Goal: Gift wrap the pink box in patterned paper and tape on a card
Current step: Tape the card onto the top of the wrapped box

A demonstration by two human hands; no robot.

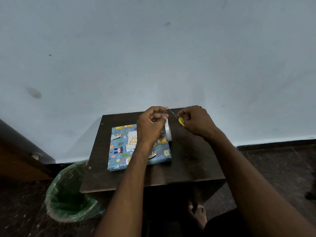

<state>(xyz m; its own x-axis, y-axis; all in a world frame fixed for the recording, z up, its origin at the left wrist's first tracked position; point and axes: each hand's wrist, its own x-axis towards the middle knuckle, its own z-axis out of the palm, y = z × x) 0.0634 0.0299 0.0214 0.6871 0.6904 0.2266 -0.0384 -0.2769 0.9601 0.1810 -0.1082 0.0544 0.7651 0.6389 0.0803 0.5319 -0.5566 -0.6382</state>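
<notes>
A small dark table [191,161] stands under both hands, its far edge close to a pale blue-grey wall [153,48] that fills the space beyond them. The wall carries a few dark smudges, one oval mark well left of the hands. A bin [68,194] lined with a green bag sits on the floor below and left of the left hand, touching the table's near left corner. A brown wooden piece [18,151] slants at the far left edge. Dark speckled floor [273,168] spreads to the right of the right hand. A bare foot [198,214] shows beneath the table's near edge.
</notes>
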